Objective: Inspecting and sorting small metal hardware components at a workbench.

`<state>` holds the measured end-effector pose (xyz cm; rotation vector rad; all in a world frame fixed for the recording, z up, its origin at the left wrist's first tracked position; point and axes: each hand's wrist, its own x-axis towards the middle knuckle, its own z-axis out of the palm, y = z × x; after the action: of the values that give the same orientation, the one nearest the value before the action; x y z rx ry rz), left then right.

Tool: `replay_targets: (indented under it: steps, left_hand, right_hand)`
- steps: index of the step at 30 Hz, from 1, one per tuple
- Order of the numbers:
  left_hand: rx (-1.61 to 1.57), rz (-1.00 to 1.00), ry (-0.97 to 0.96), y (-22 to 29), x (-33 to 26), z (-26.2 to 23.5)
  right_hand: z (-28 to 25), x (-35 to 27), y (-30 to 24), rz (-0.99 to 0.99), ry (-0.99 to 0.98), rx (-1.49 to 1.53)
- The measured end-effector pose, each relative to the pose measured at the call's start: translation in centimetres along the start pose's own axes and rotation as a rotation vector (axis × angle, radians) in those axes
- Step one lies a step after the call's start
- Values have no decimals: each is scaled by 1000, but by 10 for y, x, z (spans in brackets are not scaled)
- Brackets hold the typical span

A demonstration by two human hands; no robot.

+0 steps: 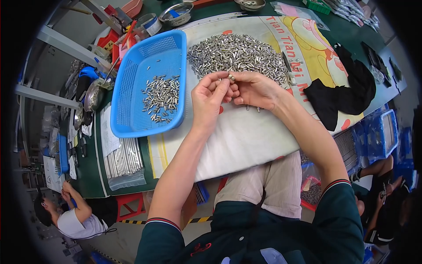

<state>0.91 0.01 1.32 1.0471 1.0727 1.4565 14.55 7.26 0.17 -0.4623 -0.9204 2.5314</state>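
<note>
Left hand [210, 97] and right hand [255, 89] pinch a small metal pin [231, 78] together above the pin pile [237, 55], beside a blue basket [132, 88].

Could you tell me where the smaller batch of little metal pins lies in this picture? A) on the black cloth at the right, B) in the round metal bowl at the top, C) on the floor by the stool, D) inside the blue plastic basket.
D: the smaller batch of metal pins lies on the floor of the blue basket, left of both hands, while the big pile lies on the white cloth.
</note>
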Motion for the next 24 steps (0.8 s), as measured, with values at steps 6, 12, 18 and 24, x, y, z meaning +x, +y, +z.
replay_targets:
  steps: [6,12,18,24]
  left_hand:
    - [-48,-22,64,-8,2,-3]
    - [-31,-6,219,-12,5,-7]
    - [169,-1,145,-12,8,-17]
    - [870,176,17,-9,4,-25]
  right_hand:
    - [8,1,2,-175,102,-67]
    - [59,31,-7,-674,457,-905]
    - [93,76,-35,-850,417,-1314]
    - [46,7,-43,-592,407,-1628]
